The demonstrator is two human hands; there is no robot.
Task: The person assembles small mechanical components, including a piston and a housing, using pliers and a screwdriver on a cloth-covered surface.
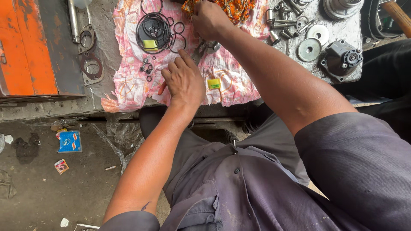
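On the pink cloth (222,81) over the counter (102,34), left hand (184,81) lies open just below the black O-rings (156,32), while right hand (209,19) pinches a metal part (210,46), mid-sorting.

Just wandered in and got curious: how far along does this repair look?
Done: seal rings and metal parts are laid out on the bench. In hand: the right hand sits over a metal part; the left hand rests flat on the pink cloth. Left: rings, washers and bolts all lie loose.
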